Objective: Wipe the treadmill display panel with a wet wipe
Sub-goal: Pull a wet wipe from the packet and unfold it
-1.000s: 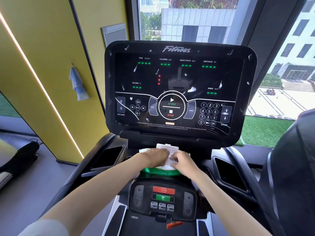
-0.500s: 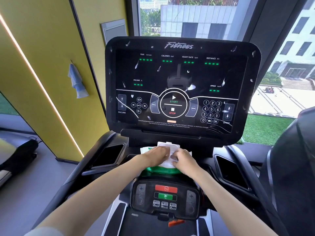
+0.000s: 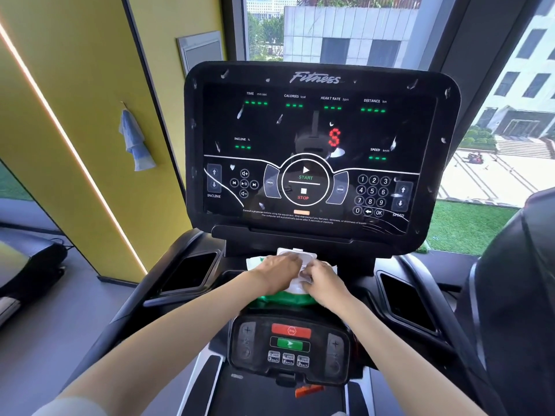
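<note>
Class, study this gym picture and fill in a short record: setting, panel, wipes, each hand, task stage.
Setting: treadmill beside a window; blue cloth hangs on the yellow wall.
Panel: display panel lit, red character at centre, white marks scattered over it.
Wipes: wet wipe pack just below the panel, lid flipped up.
Left hand: holds the pack.
Right hand: fingertips at the pack's opening; whether they pinch a wipe is unclear.
Stage: both hands at the pack; panel not yet wiped.
</note>
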`<state>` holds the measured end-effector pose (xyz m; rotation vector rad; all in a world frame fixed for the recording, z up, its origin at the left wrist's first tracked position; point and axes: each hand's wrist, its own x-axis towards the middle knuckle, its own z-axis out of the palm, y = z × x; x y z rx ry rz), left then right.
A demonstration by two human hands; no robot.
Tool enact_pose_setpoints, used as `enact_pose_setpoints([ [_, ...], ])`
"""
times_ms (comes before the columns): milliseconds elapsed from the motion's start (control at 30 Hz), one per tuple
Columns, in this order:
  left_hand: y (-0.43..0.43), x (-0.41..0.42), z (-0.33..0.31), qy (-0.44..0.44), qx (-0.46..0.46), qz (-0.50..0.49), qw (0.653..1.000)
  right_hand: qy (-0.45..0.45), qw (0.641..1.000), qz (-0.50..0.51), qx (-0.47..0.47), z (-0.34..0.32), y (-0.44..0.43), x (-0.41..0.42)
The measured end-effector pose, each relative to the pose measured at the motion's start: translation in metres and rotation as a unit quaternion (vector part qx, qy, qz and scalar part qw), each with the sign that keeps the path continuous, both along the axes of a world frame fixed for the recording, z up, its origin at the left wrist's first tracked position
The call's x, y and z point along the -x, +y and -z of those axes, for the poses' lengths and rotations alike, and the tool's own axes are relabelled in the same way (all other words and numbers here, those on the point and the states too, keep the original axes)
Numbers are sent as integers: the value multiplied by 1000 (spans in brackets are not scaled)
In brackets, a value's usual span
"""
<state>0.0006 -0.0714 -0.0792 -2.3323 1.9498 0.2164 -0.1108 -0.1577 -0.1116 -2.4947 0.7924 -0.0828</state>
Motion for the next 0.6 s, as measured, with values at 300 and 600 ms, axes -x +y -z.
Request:
enact_pose_setpoints([
  [300,5,-8,-15,90,85,-78,989,11,999,39,7,-10,7,0],
  [600,6,-17,-47,481,329,-302,754,9,999,48,-1,-8,10,2],
])
